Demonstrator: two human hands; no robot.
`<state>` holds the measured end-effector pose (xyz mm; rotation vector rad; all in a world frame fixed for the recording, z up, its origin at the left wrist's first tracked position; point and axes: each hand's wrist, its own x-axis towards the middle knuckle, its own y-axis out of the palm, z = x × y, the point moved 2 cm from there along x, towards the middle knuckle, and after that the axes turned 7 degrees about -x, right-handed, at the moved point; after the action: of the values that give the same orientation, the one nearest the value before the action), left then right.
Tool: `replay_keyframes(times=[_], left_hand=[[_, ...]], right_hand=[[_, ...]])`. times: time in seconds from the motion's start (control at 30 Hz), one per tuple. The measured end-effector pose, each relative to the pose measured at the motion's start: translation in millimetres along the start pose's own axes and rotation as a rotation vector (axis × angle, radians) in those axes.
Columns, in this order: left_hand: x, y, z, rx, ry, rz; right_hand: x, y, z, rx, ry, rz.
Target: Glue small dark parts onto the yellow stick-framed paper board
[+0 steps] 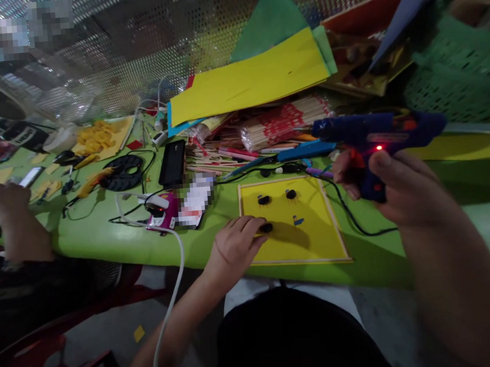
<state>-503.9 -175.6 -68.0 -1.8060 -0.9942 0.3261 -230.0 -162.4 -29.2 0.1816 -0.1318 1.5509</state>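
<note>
My right hand (392,186) is wrapped round the grip of a blue glue gun (372,134), held above the green table (105,234) with its red light on and its nozzle pointing left. My left hand (237,243) rests on the near left part of a yellow framed board (312,235), fingers pinched on a small black piece (266,227). Two more black pieces (276,197) and a small blue bit (298,221) lie on the board. The gun's black cord (353,220) trails over the board's right edge.
Another person's hand (4,199) rests at the table's left end. Yellow and green paper sheets (254,81), a bundle of sticks (283,124), a black phone (172,162), a white cable (172,291) and a green basket (452,76) crowd the table. Red chairs (50,357) stand below left.
</note>
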Motion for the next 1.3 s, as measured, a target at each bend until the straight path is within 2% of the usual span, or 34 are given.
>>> replay_keyframes(times=[0.23,0.43,0.63,0.73,0.83,1.0,1.1,1.17,1.23,1.3], left_hand=[[-2,-5.9,1,-0.030,-0.037,-0.023],[-2,-11.7,9,-0.078,-0.105,-0.025],[0,-9.5,14,-0.088,-0.073,-0.029],[5,-12.3,17,-0.090,-0.029,-0.048],[15,-17.1,22,-0.112,0.008,-0.062],[44,-24.1,25,-0.145,0.019,-0.009],[63,-26.5,22,-0.137,0.051,0.020],[75,-26.5,20,-0.121,0.070,0.026],[85,-24.8,17,-0.100,0.090,0.031],[93,-21.5,14,-0.084,0.120,0.040]], right_hand=[[1,0,0,0.001,0.015,-0.005],[3,-5,-4,0.081,0.061,-0.083],[-8,-12,14,0.042,0.052,-0.174],[-28,-27,28,-0.010,0.086,-0.284],[-57,-52,32,-0.071,0.112,-0.438],[-109,-102,6,-0.179,0.280,-0.676],[-129,-125,-15,-0.415,0.448,-0.685],[-136,-137,-26,-0.521,0.553,-0.737],[-137,-145,-31,-0.623,0.647,-0.776],[-133,-150,-31,-0.816,0.720,-0.763]])
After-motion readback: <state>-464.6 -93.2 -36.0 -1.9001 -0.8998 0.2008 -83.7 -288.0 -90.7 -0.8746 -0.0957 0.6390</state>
